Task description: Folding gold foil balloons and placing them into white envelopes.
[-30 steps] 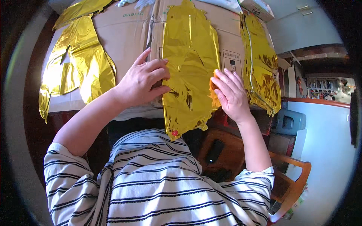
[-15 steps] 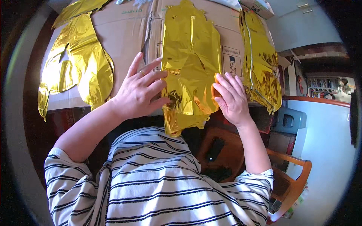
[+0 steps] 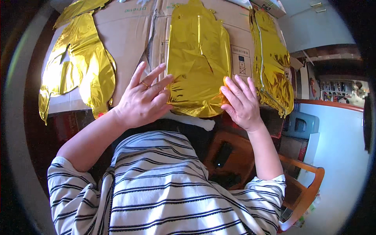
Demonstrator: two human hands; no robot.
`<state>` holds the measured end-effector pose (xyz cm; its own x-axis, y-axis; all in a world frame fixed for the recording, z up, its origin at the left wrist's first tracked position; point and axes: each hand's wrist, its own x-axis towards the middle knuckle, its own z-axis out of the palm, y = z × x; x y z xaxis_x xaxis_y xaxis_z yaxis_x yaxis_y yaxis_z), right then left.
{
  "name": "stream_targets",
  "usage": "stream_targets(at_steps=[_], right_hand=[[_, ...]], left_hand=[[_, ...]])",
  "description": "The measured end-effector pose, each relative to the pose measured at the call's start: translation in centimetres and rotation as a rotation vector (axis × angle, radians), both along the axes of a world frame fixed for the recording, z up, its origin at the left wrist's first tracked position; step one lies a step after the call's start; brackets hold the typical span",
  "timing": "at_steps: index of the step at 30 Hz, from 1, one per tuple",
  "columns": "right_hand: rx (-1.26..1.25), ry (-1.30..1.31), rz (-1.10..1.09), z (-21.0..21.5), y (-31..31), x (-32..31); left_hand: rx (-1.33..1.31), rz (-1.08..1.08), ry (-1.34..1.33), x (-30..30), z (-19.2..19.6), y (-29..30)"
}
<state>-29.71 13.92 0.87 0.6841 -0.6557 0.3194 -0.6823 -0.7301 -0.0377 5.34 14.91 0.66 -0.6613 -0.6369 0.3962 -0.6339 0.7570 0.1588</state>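
Because the slack, shiny gold foil piece (image 3: 199, 58) could slide off the flat brown cardboard (image 3: 125, 43) under it, my splayed left hand (image 3: 144, 98) and half-open right hand (image 3: 243, 101) seemingly steady its near corners, whether pinching I cannot tell

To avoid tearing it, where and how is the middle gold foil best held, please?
Probably take the middle foil by both sides of its near end, coming from the near side: that end is rounded and reaches the front edge of the cardboard.
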Motion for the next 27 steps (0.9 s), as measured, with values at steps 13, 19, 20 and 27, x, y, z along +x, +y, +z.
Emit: stream_targets(at_steps=[13, 19, 20, 27], right_hand=[[-0.066, 0.023, 0.026, -0.9, 0.2, -0.3], [-0.063, 0.015, 0.015, -1.2, 0.6, -0.4], [-0.067, 0.008, 0.018, -1.2, 0.6, -0.4], [-0.162, -0.024, 0.020, -2.1, 0.6, -0.5]], left_hand=[[-0.058, -0.032, 0.009, 0.2, -1.2, 0.5], [-0.060, 0.031, 0.056, -0.3, -1.3, 1.6], [-0.089, 0.043, 0.049, -0.3, -1.4, 1.7], [-0.241, 0.144, 0.045, -1.0, -2.2, 2.0]])
